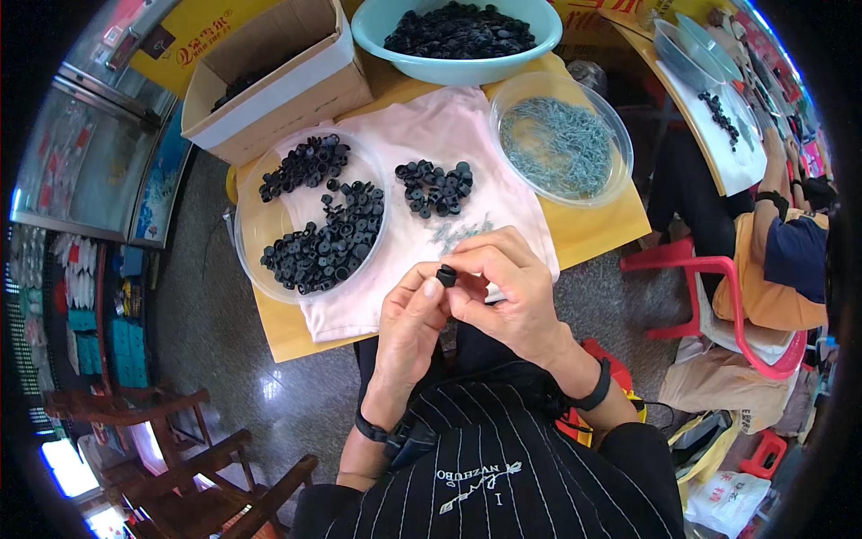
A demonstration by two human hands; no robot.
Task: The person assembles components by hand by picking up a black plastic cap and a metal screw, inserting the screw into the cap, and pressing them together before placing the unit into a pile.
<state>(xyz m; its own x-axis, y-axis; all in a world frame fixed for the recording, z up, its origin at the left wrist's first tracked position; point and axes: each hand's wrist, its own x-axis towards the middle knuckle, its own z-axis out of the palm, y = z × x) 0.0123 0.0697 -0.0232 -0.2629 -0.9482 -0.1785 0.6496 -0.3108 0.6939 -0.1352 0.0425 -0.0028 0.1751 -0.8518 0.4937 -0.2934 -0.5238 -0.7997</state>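
Observation:
Between the fingertips of both hands is a small black round cap-like part (446, 276). My left hand (411, 314) pinches it from the left, thumb on top. My right hand (512, 286) grips its other side with thumb and forefinger. Just beyond my hands, a small heap of thin grey metal pieces (460, 234) lies on the pink cloth (422, 126), partly hidden by my right hand. Farther off sits a loose pile of similar black parts (435, 189). To the left, a clear round tray (247, 242) holds two groups of such parts.
A clear tub (626, 171) of grey metal pieces stands at the table's right. Along the back are a light-blue basin (458, 70) of black parts and a cardboard box (278, 90). At right, a person (790, 260) sits on a red chair (687, 263); a wooden chair (171, 458) stands lower left.

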